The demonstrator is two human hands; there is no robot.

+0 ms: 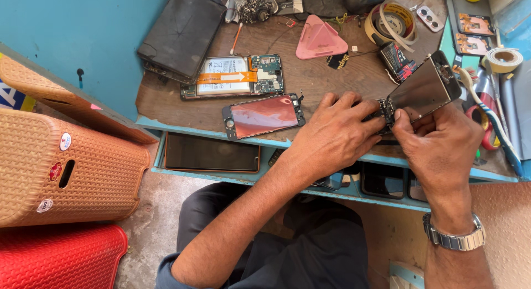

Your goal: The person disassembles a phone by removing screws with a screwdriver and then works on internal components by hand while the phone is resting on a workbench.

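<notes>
Presently, left to right: opened phone (232,77) and loose screen (264,115) flat on the wooden bench (315,79); left hand (332,135) pinching the lower end of a tilted display panel (423,90), right hand (440,142) gripping beside it above the bench edge; risk: a slip could crack the panel.

Both hands (387,137) on tilted phone screen (425,90)

Worn wood bench (310,81) — opened phone (235,76), screen panel (263,115), pink pick (319,39), tape rolls (390,21)
</notes>
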